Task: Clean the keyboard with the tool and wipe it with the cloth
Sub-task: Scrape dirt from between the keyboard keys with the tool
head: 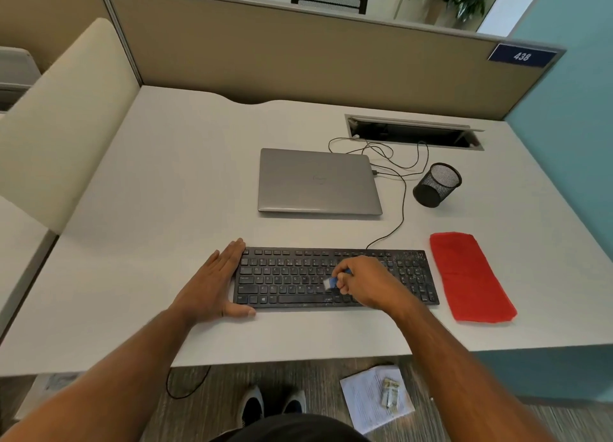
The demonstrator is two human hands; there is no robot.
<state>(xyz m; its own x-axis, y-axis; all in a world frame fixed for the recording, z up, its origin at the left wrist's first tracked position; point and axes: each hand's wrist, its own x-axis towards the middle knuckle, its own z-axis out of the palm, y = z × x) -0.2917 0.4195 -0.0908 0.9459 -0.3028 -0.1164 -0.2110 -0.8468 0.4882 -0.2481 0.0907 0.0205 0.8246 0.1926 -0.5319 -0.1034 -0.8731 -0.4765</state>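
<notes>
the black keyboard (335,277) lies near the front edge of the white desk (166,209). the left hand (215,282) rests flat against its left end, fingers straight. the right hand (363,280) pinches a small blue cleaning tool (333,280) down on the middle keys. the red cloth (471,275) lies just right of the keyboard, a closed laptop (316,181) behind.

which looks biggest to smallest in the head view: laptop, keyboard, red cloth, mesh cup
1. keyboard and laptop: too alike in apparent area to rank, and the keyboard lies nearer the camera
2. red cloth
3. mesh cup
</notes>
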